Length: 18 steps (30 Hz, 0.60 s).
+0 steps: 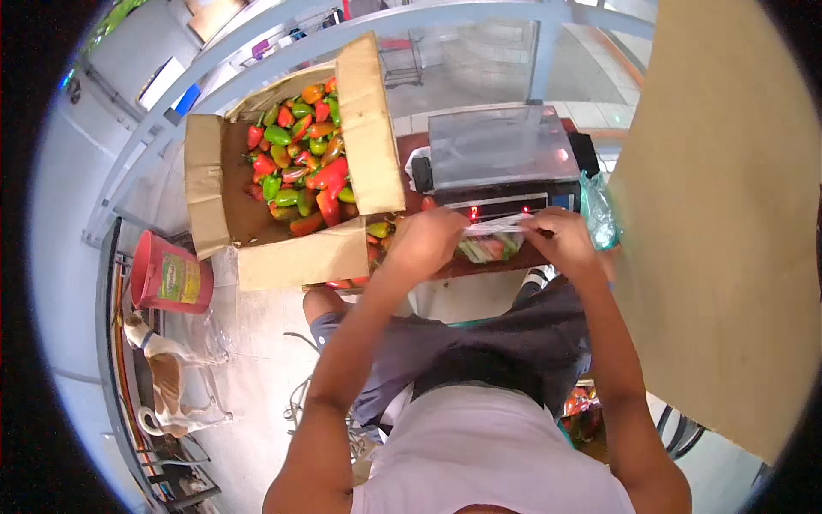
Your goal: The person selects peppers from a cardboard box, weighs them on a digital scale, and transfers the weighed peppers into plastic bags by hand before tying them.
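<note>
A clear plastic bag [490, 246] with green and reddish contents hangs between my two hands, in front of a digital scale [514, 206] with red lit digits. My left hand [431, 242] is closed on the bag's left upper edge. At the right upper edge, my right hand [556, 237] pinches the same bag. Left of the scale, an open cardboard box [300, 257] holds many red, green and orange peppers [300, 154].
A red bucket [171, 274] and a white and brown dog [171, 377] are on the floor at left. A large cardboard panel [719, 223] stands at right, near a teal plastic bag [598, 210]. Metal railings [360, 36] run behind the scale.
</note>
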{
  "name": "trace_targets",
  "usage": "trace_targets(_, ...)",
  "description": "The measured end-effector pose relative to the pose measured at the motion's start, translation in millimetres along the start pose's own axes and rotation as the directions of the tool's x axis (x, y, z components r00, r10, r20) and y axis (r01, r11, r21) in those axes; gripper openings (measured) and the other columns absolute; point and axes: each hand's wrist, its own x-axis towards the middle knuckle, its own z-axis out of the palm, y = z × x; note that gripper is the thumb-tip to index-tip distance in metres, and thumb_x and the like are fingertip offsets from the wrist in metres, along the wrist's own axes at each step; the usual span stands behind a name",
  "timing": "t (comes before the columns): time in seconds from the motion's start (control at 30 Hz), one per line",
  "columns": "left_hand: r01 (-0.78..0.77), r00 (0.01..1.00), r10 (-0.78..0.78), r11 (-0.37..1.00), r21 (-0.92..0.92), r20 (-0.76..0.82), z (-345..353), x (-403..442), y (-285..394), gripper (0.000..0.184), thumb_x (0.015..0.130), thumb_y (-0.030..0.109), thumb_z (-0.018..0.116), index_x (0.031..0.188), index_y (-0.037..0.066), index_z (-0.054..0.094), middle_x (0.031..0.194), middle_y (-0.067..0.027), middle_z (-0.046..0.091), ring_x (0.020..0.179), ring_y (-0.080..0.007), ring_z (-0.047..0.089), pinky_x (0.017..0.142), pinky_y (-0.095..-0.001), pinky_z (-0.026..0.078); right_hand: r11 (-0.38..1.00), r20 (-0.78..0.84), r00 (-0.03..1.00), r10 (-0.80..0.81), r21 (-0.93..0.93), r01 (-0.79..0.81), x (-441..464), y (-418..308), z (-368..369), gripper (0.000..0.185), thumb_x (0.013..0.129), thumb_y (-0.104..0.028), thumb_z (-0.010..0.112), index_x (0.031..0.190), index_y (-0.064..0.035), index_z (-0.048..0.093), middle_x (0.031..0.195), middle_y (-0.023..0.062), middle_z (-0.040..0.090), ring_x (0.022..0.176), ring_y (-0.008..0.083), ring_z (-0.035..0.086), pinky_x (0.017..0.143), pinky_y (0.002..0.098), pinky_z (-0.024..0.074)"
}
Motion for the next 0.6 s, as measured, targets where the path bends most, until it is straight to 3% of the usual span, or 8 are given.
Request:
trace_targets(0.07, -0.041, 0.955, 0.001, 0.991, -0.131, -0.297, -4.0, -13.2, 25.2, 0.050, 0.079, 0.017, 0.076, 0.126, 0.011, 0.061, 0.117, -0.0184, 0.063, 0.110, -0.0393, 0.061, 0.093, -0.0498, 0.050, 0.987, 0.018, 0.999, 0.037, 0.156, -0.039, 4.2, -27.4, -9.4, 0.013, 0.079, -0.004, 0.077, 0.093, -0.0057, 0.076, 0.086, 0.0115, 0.073, 0.077, 0.0221, 0.069, 0.070, 0.0322, 0.0546)
trace_targets(0.17, -0.239, 0.964, 0.180, 0.908, -0.343, -0.197, 57.1, -3.7, 7.0, 0.057, 0.075, 0.022, 0.082, 0.129, 0.014, 0.063, 0.113, -0.0154, 0.065, 0.115, -0.0363, 0.058, 0.095, -0.0454, 0.051, 0.927, 0.055, 0.998, 0.005, 0.375, -0.025, 0.0, -48.1, -1.0, 0.016, 0.080, -0.008, 0.079, 0.096, -0.0067, 0.075, 0.098, 0.0081, 0.074, 0.082, 0.0216, 0.069, 0.072, 0.0350, 0.0551)
trace_targets(0.27, -0.098, 0.992, 0.126, 0.833, -0.544, 0.014, 18.5, -4.1, 33.0, 0.033, 0.077, 0.016, 0.079, 0.109, 0.010, 0.073, 0.097, -0.0132, 0.068, 0.093, -0.0327, 0.066, 0.083, -0.0429, 0.053, 0.850, 0.096, 0.995, 0.035, 0.520, -0.080, 3.2, -56.7, -19.5, 0.049, 0.078, -0.028, 0.085, 0.118, -0.0079, 0.066, 0.116, 0.0040, 0.070, 0.100, 0.0201, 0.066, 0.081, 0.0395, 0.0548)
trace_targets(0.33, -0.184, 0.977, 0.208, 0.750, -0.635, -0.038, -21.0, -12.3, 70.2, 0.022, 0.078, 0.012, 0.076, 0.099, 0.008, 0.076, 0.090, -0.0123, 0.068, 0.081, -0.0317, 0.068, 0.075, -0.0414, 0.052, 0.889, 0.259, 0.918, -0.302, 0.424, 0.173, -6.0, -52.3, -19.3, 0.059, 0.079, -0.037, 0.083, 0.126, -0.0097, 0.059, 0.124, 0.0059, 0.064, 0.106, 0.0207, 0.064, 0.091, 0.0377, 0.0517)
trace_targets(0.37, -0.646, 0.753, 0.447, 0.638, -0.419, -0.483, -15.4, 0.0, 85.8, 0.020, 0.077, 0.013, 0.075, 0.095, 0.006, 0.073, 0.088, -0.0107, 0.066, 0.075, -0.0308, 0.067, 0.067, -0.0409, 0.051, 0.866, 0.343, 0.826, -0.448, 0.396, 0.306, -13.6, -47.4, -12.6, 0.064, 0.080, -0.042, 0.081, 0.130, -0.0107, 0.056, 0.128, 0.0068, 0.062, 0.109, 0.0211, 0.063, 0.096, 0.0368, 0.0502)
trace_targets(0.43, -0.498, 0.867, 0.436, 0.728, -0.472, -0.243, -47.1, -20.5, 112.4, 0.015, 0.080, 0.017, 0.076, 0.091, 0.007, 0.073, 0.088, -0.0069, 0.066, 0.069, -0.0251, 0.063, 0.065, -0.0379, 0.050, 0.869, 0.448, 0.769, -0.456, 0.411, 0.276, -61.9, -19.4, 41.9, 0.063, 0.084, -0.043, 0.078, 0.132, -0.0112, 0.054, 0.126, 0.0087, 0.062, 0.109, 0.0208, 0.063, 0.098, 0.0358, 0.0504)
trace_targets(0.5, -0.475, 0.878, 0.374, 0.755, -0.452, -0.298, -74.0, -39.6, 127.4, 0.016, 0.080, 0.015, 0.078, 0.090, 0.005, 0.071, 0.087, -0.0068, 0.066, 0.068, -0.0235, 0.063, 0.063, -0.0369, 0.049, 0.847, 0.570, 0.715, -0.405, 0.529, 0.057, -84.4, -33.8, 53.4, 0.054, 0.090, -0.033, 0.074, 0.135, -0.0111, 0.054, 0.113, 0.0084, 0.067, 0.101, 0.0178, 0.065, 0.090, 0.0351, 0.0528)
trace_targets(0.6, -0.434, 0.866, 0.207, 0.762, -0.480, -0.455, -76.8, -60.2, 116.5, 0.019, 0.078, 0.010, 0.081, 0.091, 0.003, 0.068, 0.083, -0.0057, 0.064, 0.066, -0.0203, 0.062, 0.060, -0.0342, 0.048, 0.420, 0.862, 0.347, -0.369, 0.488, -0.765, -56.2, -139.7, -29.2, 0.052, 0.096, -0.027, 0.068, 0.139, -0.0091, 0.046, 0.102, 0.0068, 0.069, 0.084, 0.0139, 0.064, 0.069, 0.0301, 0.0527)
